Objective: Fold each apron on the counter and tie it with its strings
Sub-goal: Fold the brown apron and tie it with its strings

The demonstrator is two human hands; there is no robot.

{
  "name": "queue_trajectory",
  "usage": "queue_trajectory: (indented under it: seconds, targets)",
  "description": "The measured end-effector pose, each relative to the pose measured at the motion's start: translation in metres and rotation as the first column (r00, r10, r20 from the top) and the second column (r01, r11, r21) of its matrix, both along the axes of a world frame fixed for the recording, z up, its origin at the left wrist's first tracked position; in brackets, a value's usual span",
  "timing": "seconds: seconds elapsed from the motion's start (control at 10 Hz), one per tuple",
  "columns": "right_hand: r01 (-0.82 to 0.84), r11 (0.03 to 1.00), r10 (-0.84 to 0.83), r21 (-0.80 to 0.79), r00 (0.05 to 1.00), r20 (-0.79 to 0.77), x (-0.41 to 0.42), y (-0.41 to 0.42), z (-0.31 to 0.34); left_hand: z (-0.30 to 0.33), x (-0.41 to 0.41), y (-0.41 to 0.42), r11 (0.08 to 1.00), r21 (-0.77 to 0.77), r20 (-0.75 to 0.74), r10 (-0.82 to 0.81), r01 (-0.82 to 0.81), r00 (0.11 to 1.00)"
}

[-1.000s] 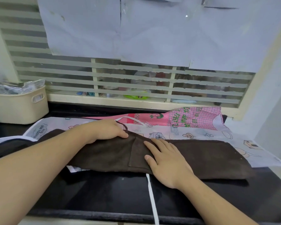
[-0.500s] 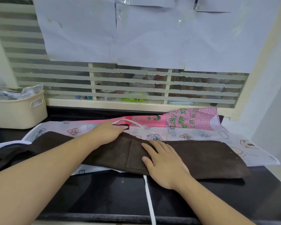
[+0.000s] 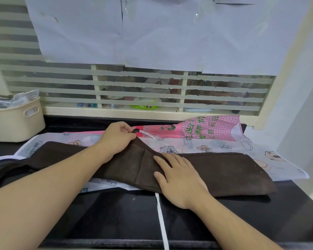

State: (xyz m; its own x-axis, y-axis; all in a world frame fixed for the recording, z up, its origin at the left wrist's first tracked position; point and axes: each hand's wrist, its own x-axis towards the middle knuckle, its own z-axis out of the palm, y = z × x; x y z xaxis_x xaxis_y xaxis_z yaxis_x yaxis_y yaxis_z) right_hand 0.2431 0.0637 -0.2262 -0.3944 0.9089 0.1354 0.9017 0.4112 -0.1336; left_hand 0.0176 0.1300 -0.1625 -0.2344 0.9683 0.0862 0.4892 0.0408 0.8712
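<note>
A dark brown apron (image 3: 215, 170) lies folded into a long strip across the black counter (image 3: 116, 219). My left hand (image 3: 117, 139) pinches its far edge near the middle and lifts it into a peak, with a dark strap loop at the fingertips. My right hand (image 3: 177, 177) presses flat on the strip, fingers straight, just right of a fold line. Under the brown apron lies a white printed apron (image 3: 260, 152), and behind that a pink checked apron (image 3: 206, 129). A white string (image 3: 162, 222) hangs over the counter's front edge.
A cream plastic basket (image 3: 14, 121) with packets stands at the back left. A slatted window with paper sheets taped on it runs behind the counter. A white wall closes the right side. Dark cloth (image 3: 2, 170) trails off to the left.
My left hand has slid back to the far edge of the brown apron, pinched it and raised it. My right hand stays pressed in the same spot.
</note>
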Motion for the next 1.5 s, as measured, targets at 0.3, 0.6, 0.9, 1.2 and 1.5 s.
queue_trajectory:
  seconds: [0.3, 0.6, 0.9, 1.2, 1.5]
  targets:
    - [-0.003, 1.0, 0.003, 0.0, 1.0, 0.0, 0.0, -0.001, 0.0, 0.007, 0.0, -0.001, 0.999, -0.002, 0.358, -0.041, 0.045, 0.933]
    - [-0.005, 1.0, 0.005, 0.003, 1.0, 0.001, 0.0, 0.0, -0.001, 0.042, -0.01, -0.001, 0.984, 0.176, 0.489, -0.08, -0.008, 0.869]
    - [0.0, 1.0, 0.0, 0.001, 1.0, 0.015, 0.0, -0.001, 0.0, 0.103, -0.025, 0.005, 0.865, 0.427, 0.34, 0.117, -0.264, 0.933]
    - [0.009, 1.0, -0.009, 0.003, 1.0, 0.01, 0.0, -0.001, 0.0, 0.02, -0.032, -0.013, 0.987, -0.15, -0.639, -0.138, 0.054, 0.757]
    - [0.005, 1.0, -0.005, 0.028, 1.0, 0.002, 0.0, 0.001, -0.003, 0.002, -0.038, -0.036, 0.944, -0.126, -0.386, -0.331, 0.306, 0.861]
